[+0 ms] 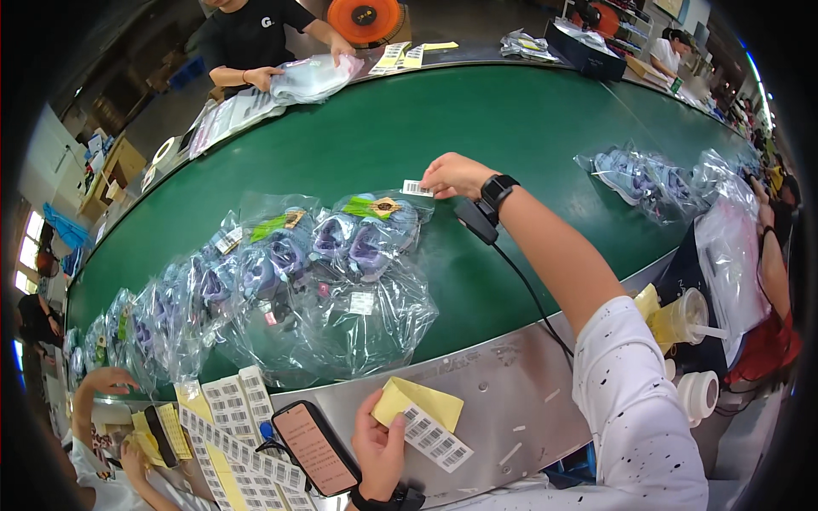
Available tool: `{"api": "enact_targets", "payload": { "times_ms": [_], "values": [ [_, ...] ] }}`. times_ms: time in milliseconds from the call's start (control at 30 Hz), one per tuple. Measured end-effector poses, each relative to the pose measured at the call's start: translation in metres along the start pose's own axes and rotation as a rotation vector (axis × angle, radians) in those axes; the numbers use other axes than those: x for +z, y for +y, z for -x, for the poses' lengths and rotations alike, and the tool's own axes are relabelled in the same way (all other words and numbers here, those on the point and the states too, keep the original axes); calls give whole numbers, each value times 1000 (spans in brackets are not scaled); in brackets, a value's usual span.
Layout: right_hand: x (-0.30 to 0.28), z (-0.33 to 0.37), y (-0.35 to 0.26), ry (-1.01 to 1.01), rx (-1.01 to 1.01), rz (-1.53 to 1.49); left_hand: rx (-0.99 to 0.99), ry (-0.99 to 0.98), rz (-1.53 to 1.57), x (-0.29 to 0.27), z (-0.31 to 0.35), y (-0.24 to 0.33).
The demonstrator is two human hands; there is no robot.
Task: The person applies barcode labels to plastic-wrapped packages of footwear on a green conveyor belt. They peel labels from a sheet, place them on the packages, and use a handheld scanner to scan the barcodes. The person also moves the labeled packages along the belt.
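Note:
My right hand (458, 177) reaches over the green conveyor belt (503, 294), its fingertips closed on a small white barcode label (416, 188). That label is at the upper right edge of a clear plastic bag (388, 319) holding blue-purple shoes (369, 245) with a green tag. Whether the label touches the bag, I cannot tell. Low in the view, my left hand (380, 447) pinches a strip of barcode labels (434, 439) with folded yellow backing paper (422, 400), above the metal ledge. A black device with a cable (477, 220) is at my right wrist, beside a black watch (497, 189).
More bagged shoes (204, 285) line the belt leftward; another bag (639, 175) lies right. On the metal ledge (503, 375) are a phone (315, 447) and label sheets (247, 417). A drink cup (682, 317) stands right. Co-workers (251, 43) are across the belt and at both sides.

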State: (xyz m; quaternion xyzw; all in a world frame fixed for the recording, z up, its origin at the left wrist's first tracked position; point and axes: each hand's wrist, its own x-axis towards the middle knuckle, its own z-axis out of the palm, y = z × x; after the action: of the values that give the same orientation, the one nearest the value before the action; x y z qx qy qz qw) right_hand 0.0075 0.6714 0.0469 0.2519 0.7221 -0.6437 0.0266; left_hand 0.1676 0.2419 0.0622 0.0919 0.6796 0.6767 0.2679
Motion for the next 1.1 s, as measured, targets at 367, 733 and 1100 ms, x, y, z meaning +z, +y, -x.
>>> {"api": "enact_targets", "payload": {
  "times_ms": [367,733,1100],
  "values": [
    [18,-8,12,93,-34,48,6,7,-6,5,0,-5],
    [116,114,5,-164,-385,400,14,8,43,-4,3,-6],
    [42,37,22,318,-501,355,98,53,26,12,2,-6]
  ]
}}
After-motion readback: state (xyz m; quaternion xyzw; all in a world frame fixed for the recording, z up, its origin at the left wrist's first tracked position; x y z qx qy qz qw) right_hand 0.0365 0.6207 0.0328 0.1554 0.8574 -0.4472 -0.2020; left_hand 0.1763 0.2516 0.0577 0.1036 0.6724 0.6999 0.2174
